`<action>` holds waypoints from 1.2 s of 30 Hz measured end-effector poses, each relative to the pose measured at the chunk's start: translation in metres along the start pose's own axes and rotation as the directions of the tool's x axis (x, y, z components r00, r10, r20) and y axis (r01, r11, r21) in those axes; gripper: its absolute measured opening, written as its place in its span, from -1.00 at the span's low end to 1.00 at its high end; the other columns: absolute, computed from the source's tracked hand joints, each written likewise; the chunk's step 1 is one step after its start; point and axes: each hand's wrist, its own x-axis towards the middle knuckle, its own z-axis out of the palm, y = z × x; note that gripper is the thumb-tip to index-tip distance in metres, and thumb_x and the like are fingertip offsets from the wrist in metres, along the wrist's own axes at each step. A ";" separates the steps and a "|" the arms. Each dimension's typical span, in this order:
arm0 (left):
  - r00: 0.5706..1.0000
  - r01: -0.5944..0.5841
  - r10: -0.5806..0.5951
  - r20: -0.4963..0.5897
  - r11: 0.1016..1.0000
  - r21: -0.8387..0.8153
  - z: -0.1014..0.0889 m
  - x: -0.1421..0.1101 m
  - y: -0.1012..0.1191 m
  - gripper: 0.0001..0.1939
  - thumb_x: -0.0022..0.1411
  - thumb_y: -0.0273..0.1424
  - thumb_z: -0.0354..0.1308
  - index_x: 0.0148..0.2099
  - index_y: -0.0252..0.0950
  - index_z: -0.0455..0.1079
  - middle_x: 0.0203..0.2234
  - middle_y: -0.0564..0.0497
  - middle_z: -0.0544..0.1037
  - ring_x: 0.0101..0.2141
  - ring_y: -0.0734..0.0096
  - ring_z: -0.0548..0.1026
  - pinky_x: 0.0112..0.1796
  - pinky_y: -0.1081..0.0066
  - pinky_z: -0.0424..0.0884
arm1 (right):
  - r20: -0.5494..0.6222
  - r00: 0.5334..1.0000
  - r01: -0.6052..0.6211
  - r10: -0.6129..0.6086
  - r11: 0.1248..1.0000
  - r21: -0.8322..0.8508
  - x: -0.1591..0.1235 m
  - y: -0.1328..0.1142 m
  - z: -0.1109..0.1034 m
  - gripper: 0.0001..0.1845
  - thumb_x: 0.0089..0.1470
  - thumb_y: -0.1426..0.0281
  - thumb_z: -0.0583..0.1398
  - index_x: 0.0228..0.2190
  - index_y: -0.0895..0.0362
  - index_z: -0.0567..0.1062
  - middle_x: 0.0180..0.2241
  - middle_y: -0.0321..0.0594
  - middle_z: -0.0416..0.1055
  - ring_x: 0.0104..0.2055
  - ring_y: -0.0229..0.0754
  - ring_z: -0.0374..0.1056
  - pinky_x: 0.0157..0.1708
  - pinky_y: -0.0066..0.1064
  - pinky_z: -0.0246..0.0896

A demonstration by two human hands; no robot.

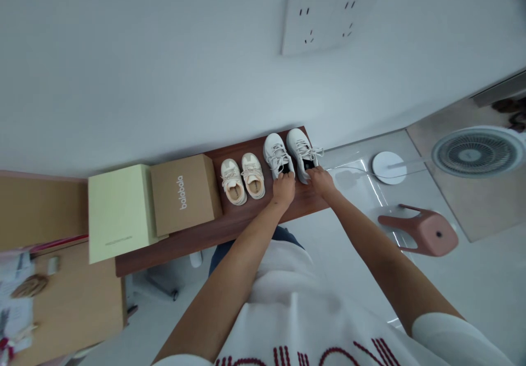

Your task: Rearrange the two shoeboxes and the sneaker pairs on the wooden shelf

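Two larger white lace-up sneakers stand side by side at the right end of a narrow dark-wood table (246,218). My left hand (284,188) is closed on the heel of the left white sneaker (276,151). The heel of the right white sneaker (301,146) is in my right hand (321,181), whose fingers are partly hidden by the shoe. Left of them sits a smaller cream pair, a left cream shoe (232,179) and a right cream shoe (252,174), with toes toward the wall. Neither hand touches the cream pair.
A brown shoebox (181,196) and a pale green box (117,207) stand on the table's left part. Beyond them is a large cardboard box (78,295). On the floor to the right are a pink stool (435,234) and a standing fan (472,152). Wall sockets (329,18) are above.
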 end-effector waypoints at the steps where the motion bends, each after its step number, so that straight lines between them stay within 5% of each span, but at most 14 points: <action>1: 1.000 0.006 -0.006 -0.001 1.000 -0.009 -0.001 -0.001 0.001 -0.76 0.39 -0.43 0.07 0.06 -0.36 0.38 -0.10 -0.28 0.56 0.08 0.08 0.43 -0.02 0.21 0.39 | -0.005 1.000 -0.005 0.005 1.000 0.001 -0.001 -0.001 0.000 -0.84 0.20 0.48 0.18 -0.16 0.18 0.50 -0.07 0.09 0.51 0.08 0.08 0.34 -0.06 -0.27 0.23; 7: 0.997 -0.014 0.007 -0.075 0.996 -0.093 -0.019 -0.013 0.012 -0.71 0.34 -0.43 0.14 0.08 -0.36 0.35 0.02 -0.29 0.50 0.11 0.03 0.41 0.00 0.14 0.42 | -0.165 0.986 -0.022 0.029 0.999 0.043 -0.008 -0.011 -0.016 -0.72 0.19 0.38 0.21 -0.06 0.18 0.49 -0.03 0.08 0.49 0.05 0.12 0.34 -0.04 -0.18 0.23; 14: 0.930 -0.350 0.258 -0.261 0.838 -0.418 -0.075 -0.072 0.001 -0.68 0.40 -0.43 0.01 0.15 -0.24 0.36 0.04 -0.12 0.53 0.08 0.27 0.47 0.14 0.24 0.35 | -0.527 0.849 0.198 -0.039 0.948 0.250 -0.028 -0.031 -0.059 -0.67 0.31 0.34 0.04 0.00 0.16 0.47 0.04 0.05 0.47 0.10 0.08 0.32 0.13 -0.11 0.17; 18: 0.979 -0.144 0.037 -0.202 0.827 -0.544 -0.083 -0.137 -0.043 -0.71 0.42 -0.35 -0.02 0.05 -0.18 0.47 -0.11 -0.06 0.63 -0.05 0.29 0.56 0.04 0.29 0.43 | -0.478 0.875 0.265 -0.076 0.902 0.341 -0.039 -0.065 -0.064 -0.63 0.32 0.32 0.02 0.05 0.14 0.45 0.08 0.06 0.44 0.17 0.09 0.28 0.20 -0.05 0.14; 21: 0.960 0.086 -0.232 -0.154 0.775 -0.627 -0.070 -0.185 -0.086 -0.71 0.39 -0.27 0.00 -0.02 -0.16 0.52 -0.22 -0.03 0.66 -0.17 0.27 0.61 -0.08 0.30 0.49 | -0.399 0.904 0.326 -0.155 0.853 0.407 -0.044 -0.104 -0.050 -0.60 0.29 0.35 0.04 0.11 0.14 0.41 0.11 0.07 0.41 0.20 0.09 0.27 0.21 -0.01 0.17; 25: 0.850 0.311 -0.514 -0.117 0.668 -0.676 -0.049 -0.235 -0.135 -0.69 0.33 -0.16 0.04 -0.15 -0.17 0.55 -0.42 0.01 0.64 -0.36 0.26 0.60 -0.23 0.32 0.49 | -0.252 0.909 0.416 -0.333 0.778 0.471 -0.054 -0.159 -0.023 -0.57 0.26 0.38 0.09 0.13 0.15 0.39 0.12 0.07 0.39 0.20 0.06 0.28 0.21 -0.02 0.20; 29: 0.743 0.414 -0.651 -0.154 0.629 -0.658 -0.045 -0.267 -0.181 -0.58 0.32 -0.05 0.01 -0.39 -0.19 0.48 -0.54 0.00 0.56 -0.40 0.22 0.57 -0.23 0.28 0.47 | -0.110 0.887 0.434 -0.449 0.726 0.534 -0.066 -0.207 -0.008 -0.55 0.21 0.42 0.13 0.13 0.15 0.40 0.11 0.03 0.41 0.19 0.00 0.32 0.21 -0.06 0.21; 32: 0.664 0.365 -0.672 -0.327 0.673 -0.643 -0.053 -0.282 -0.234 -0.62 0.34 -0.13 -0.04 -0.26 -0.21 0.53 -0.27 -0.12 0.62 -0.14 0.13 0.57 -0.02 0.19 0.45 | -0.019 0.878 0.400 -0.479 0.709 0.581 -0.071 -0.244 -0.007 -0.55 0.18 0.43 0.18 0.11 0.18 0.44 0.08 0.04 0.45 0.16 0.01 0.37 0.22 -0.08 0.20; 36: 0.467 0.413 -0.729 -0.500 0.680 -0.606 -0.072 -0.307 -0.339 -0.59 0.24 -0.26 0.08 0.07 -0.30 0.47 0.08 -0.24 0.51 0.18 0.01 0.39 0.25 0.07 0.20 | 0.113 0.866 0.276 -0.487 0.655 0.704 -0.071 -0.313 -0.004 -0.58 0.13 0.37 0.24 0.04 0.12 0.53 0.03 -0.02 0.52 0.08 0.01 0.45 0.15 -0.13 0.30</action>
